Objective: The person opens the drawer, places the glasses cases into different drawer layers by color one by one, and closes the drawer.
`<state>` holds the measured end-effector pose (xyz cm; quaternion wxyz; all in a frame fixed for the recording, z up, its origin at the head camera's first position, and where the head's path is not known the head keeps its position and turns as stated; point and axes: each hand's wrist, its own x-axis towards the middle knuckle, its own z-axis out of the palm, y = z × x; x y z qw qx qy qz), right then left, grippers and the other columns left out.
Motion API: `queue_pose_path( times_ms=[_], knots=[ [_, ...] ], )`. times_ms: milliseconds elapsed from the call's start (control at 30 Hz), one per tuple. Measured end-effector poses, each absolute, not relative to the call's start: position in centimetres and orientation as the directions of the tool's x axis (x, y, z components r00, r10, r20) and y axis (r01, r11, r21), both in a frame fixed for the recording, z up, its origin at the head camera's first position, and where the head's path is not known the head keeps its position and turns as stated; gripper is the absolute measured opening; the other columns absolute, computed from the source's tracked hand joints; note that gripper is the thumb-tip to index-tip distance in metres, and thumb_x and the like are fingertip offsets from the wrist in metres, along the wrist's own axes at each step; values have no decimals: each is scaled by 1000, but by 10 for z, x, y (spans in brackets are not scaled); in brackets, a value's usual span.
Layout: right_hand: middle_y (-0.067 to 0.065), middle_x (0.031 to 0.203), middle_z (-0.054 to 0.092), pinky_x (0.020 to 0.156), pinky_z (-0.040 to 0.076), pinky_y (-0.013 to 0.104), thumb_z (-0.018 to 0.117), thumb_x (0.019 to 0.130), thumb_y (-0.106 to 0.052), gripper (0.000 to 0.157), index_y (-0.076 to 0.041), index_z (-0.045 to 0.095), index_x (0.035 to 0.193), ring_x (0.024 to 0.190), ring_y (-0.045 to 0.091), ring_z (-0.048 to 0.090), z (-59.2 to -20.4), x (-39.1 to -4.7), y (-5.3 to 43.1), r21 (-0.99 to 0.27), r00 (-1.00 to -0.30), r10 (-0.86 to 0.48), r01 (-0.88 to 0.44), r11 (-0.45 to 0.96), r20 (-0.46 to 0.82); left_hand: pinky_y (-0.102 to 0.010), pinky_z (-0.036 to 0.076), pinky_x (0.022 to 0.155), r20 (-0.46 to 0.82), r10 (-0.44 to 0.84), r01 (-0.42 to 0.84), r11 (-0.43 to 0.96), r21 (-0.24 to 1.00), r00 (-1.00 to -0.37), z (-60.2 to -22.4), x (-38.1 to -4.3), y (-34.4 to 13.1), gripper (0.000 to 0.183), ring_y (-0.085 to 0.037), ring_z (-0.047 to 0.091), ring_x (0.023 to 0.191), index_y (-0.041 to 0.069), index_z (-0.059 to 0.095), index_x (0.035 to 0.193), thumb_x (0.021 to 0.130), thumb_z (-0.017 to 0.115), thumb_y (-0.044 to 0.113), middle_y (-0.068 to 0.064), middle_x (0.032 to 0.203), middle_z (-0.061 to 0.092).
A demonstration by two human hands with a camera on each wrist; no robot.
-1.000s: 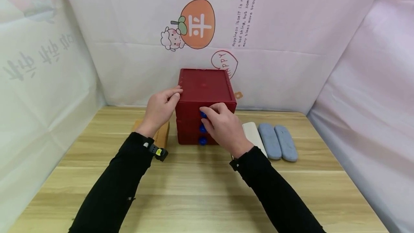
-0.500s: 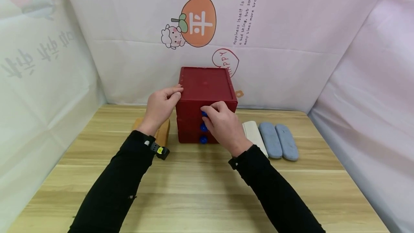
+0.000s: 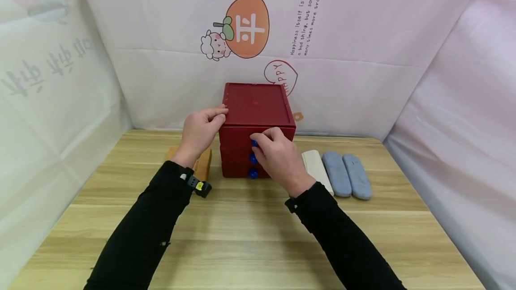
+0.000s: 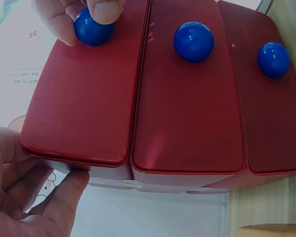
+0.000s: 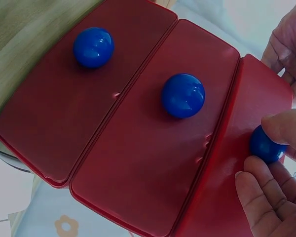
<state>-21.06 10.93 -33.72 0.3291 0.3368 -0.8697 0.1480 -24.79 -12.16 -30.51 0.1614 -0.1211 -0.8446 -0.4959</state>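
A dark red drawer cabinet [image 3: 258,104] with a column of blue round knobs stands at the table's back. My right hand [image 3: 280,158] pinches the top knob [image 5: 265,145] between thumb and fingers. The middle knob [image 5: 183,96] and the bottom knob [image 5: 93,47] are untouched. In the right wrist view the top drawer's front [image 4: 84,98] stands slightly proud of the middle one. At the cabinet's upper left edge, my left hand [image 3: 200,133] holds the corner, its thumb and fingers on the side and top.
Right of the cabinet lie a cream flat case [image 3: 317,171] and two grey-blue oblong cases [image 3: 337,174]. A tan-orange object [image 3: 203,164] lies to the left, partly behind the left wrist. White printed cloth [image 3: 342,97] hangs behind and at both sides of the wooden table [image 3: 242,245].
Over the last half second, the top knob and the right hand have shifted very slightly toward me, and a thin dark gap shows above the top drawer front. The left hand stays put.
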Motion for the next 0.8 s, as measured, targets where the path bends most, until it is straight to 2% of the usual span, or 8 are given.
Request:
queue_pose_path(
  times_ms=[367, 800],
  knots=[
    [12, 107, 58, 68, 58, 32, 69, 89, -22, 31, -11, 66, 119, 86, 18, 62, -336, -204, 110, -33, -551, -488, -685, 728, 678, -34, 26, 46, 394, 47, 369, 467, 803, -918, -305, -247, -122, 35, -9, 57, 116, 17, 70, 124, 98, 52, 31, 4, 133, 62],
    [12, 107, 58, 63, 56, 30, 68, 90, -23, 31, -11, 66, 119, 84, 17, 61, -338, -196, 112, -24, -538, -497, -694, 719, 681, -35, 30, 50, 403, 53, 379, 465, 800, -914, -306, -247, -122, 36, -7, 52, 123, 16, 69, 125, 97, 53, 32, 4, 133, 62]
  ],
)
